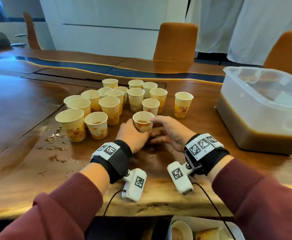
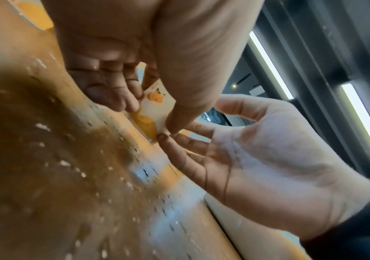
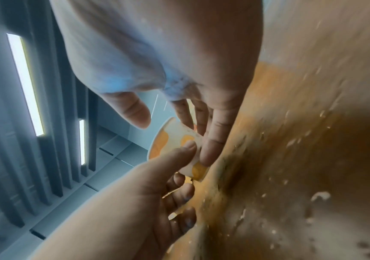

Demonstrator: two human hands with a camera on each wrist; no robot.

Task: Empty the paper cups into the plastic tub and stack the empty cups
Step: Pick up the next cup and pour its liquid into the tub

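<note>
Paper cup (image 1: pixel 143 121) upright on the wet wooden desk (image 1: pixel 29 104), between the two hands, mouth up, long axis vertical, brown liquid visible low inside. Left hand (image 1: pixel 133 135) wrapped around the cup's left and near side, fingers and thumb curled against the wall; in the left wrist view (image 2: pixel 155 109) thumb and fingertips pressed on the cup's lower body close to the desk. Right hand (image 1: pixel 171 131) on the cup's right side, thumb up beside the rim, fingers half-curled and reaching under toward the base; in the right wrist view (image 3: pixel 179 147) several fingers laid along the cup's wall, thumb (image 3: pixel 130 109) spread away from it, so a loose cradle, not a tight grip. Both hands low, close to the desk surface.

Cluster of other cups (image 1: pixel 110 101) just behind and to the left, all upright, one standing apart to the right (image 1: pixel 183 104). Plastic tub (image 1: pixel 263 94) well off to the right on the desk, holding brown liquid. Spilled droplets (image 1: pixel 55 144) scattered on the desk left of the hands.
</note>
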